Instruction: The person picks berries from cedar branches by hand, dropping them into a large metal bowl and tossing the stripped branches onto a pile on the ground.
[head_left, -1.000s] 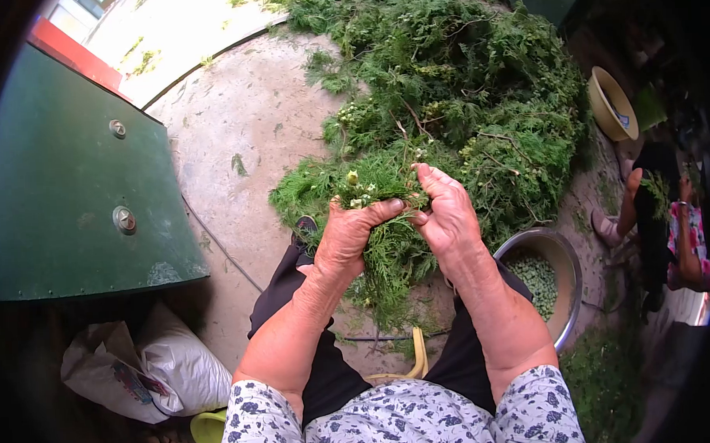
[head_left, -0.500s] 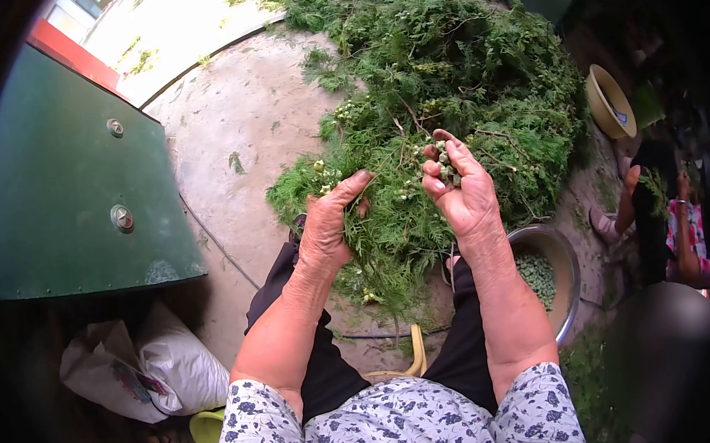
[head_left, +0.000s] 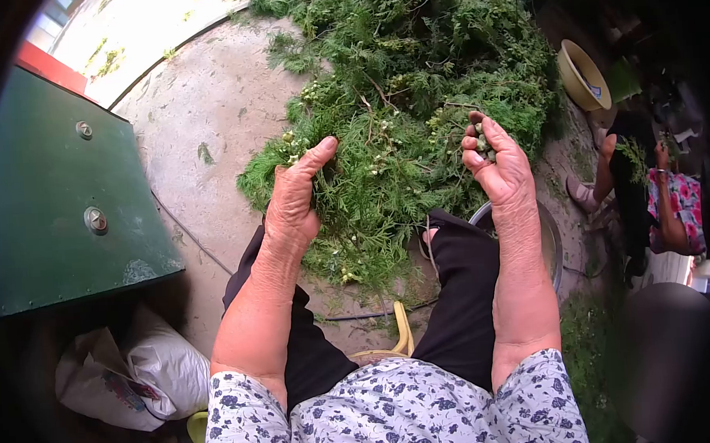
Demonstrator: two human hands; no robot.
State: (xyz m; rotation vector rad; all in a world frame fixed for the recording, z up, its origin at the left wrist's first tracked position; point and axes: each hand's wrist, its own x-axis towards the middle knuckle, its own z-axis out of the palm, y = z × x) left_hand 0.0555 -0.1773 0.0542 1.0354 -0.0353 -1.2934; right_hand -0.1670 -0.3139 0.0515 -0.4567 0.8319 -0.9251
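My left hand is clamped on the leafy sprig, left of the metal bowl, steadying it over my knees. My right hand, just above the bowl, curls closed around small green cones so none spill. A second ago both hands met on the sprig; now they're apart.

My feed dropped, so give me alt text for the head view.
The person's left hand grips a leafy green sprig; the right hand cups small green pods in curled fingers. A big pile of cuttings lies ahead, and a metal bowl sits by the right knee.
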